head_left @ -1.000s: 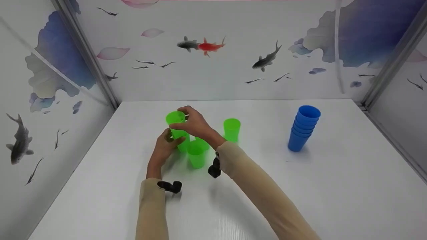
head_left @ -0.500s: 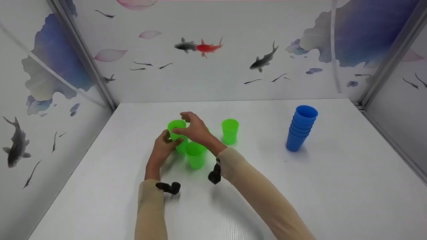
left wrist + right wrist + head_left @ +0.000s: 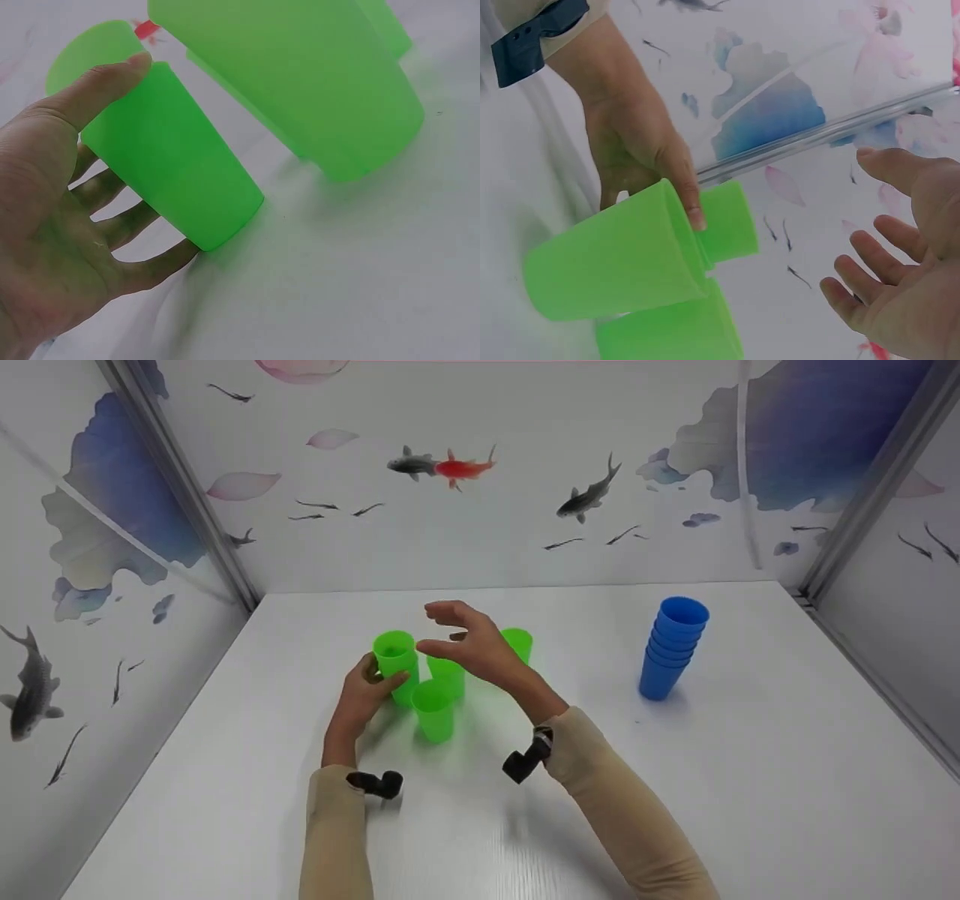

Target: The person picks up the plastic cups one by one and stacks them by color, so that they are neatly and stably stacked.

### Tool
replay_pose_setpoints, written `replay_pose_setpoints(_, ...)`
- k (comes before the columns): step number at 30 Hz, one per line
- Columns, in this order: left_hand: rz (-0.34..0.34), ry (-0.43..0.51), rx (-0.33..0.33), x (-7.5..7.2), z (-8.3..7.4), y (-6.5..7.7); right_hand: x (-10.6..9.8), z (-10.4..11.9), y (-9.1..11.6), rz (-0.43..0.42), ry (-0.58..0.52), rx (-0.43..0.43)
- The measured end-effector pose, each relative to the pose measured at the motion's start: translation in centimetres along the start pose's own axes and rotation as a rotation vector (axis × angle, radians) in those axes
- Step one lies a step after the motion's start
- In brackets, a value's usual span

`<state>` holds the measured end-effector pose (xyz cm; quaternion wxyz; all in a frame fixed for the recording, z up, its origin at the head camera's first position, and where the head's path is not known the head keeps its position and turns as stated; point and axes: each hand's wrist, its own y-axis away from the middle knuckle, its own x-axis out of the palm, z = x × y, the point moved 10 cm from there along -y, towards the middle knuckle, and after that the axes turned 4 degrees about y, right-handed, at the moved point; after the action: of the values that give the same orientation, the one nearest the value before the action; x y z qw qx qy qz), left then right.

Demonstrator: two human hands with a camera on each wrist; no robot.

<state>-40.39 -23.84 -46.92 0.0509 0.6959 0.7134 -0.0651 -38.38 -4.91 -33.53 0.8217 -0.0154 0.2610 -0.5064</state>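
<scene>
The left hand (image 3: 355,699) grips a stack of nested green cups (image 3: 395,661); the right hand (image 3: 484,651), empty with thumb and fingers apart, hangs just right of it, above the table (image 3: 465,825).

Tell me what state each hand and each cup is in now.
Green stack: nested, mouth up, gripped
Left hand: gripping that stack
Right hand: open, holding nothing
Nearest green cup: standing upright
Middle green cup: upright, partly hidden
Far green cup: upright, partly hidden
Blue stack: nested, mouth up

Three single green cups (image 3: 434,714), one green cup stack (image 3: 398,664), one blue cup stack (image 3: 671,651)
</scene>
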Motion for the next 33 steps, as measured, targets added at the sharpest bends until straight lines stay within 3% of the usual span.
replay_pose_setpoints(4,-0.002,0.000,0.019,0.0,-0.1,0.0,-1.5,0.1,1.5,-0.008,0.015,-0.015)
replay_pose_setpoints(16,0.040,0.067,0.010,0.7,-0.6,0.0,-7.4,-2.3,3.5,-0.300,0.063,-0.056)
replay_pose_setpoints(21,0.032,0.055,-0.005,0.6,-1.4,0.7,-8.4,-3.6,3.8,-0.322,0.099,-0.043)
replay_pose_setpoints(28,0.016,0.034,0.036,0.2,-0.2,0.1,-9.0,-6.1,4.0,-0.343,0.152,0.004)
replay_pose_setpoints(33,0.011,0.011,0.035,0.0,-0.1,0.0,-9.2,-8.3,3.9,-0.342,0.165,0.079)
